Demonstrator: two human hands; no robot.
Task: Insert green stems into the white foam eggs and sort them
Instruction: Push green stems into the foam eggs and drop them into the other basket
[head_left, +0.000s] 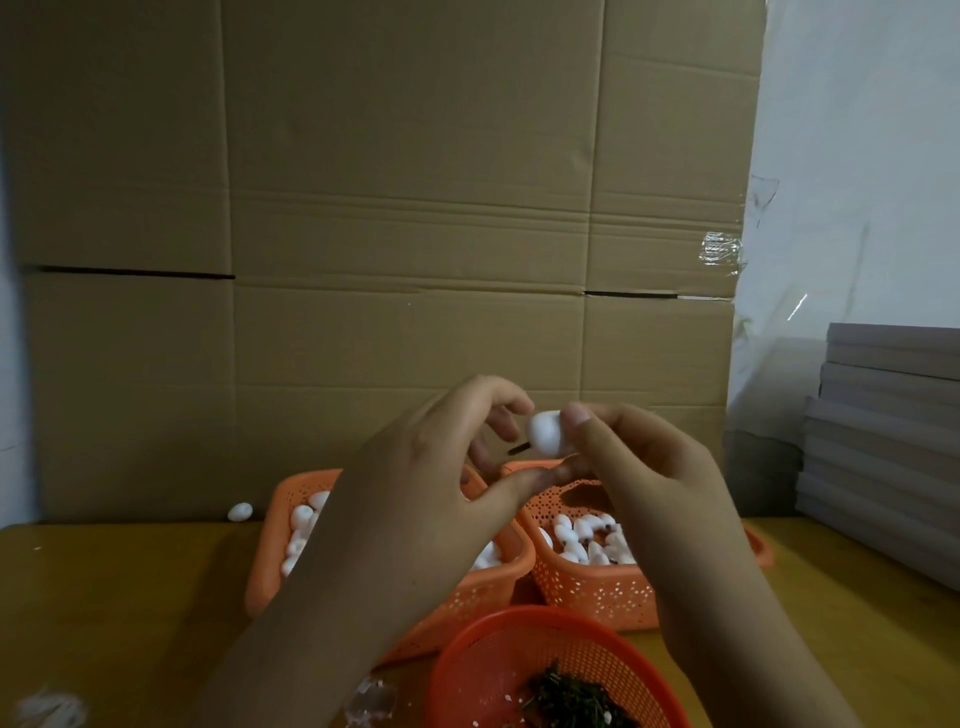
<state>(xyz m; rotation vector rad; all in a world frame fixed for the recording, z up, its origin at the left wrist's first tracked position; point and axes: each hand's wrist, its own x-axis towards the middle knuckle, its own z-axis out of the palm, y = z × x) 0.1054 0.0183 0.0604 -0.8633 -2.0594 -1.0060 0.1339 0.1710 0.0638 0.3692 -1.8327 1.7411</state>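
I count 2 hands, left hand (431, 467) and right hand (639, 467), frame centre. 3 orange baskets: left basket (260, 566), right basket (597, 587), round basket (519, 654) at bottom. 1 held egg (545, 431), 1 loose egg (240, 512) at left. Basket eggs, stems too many to count.
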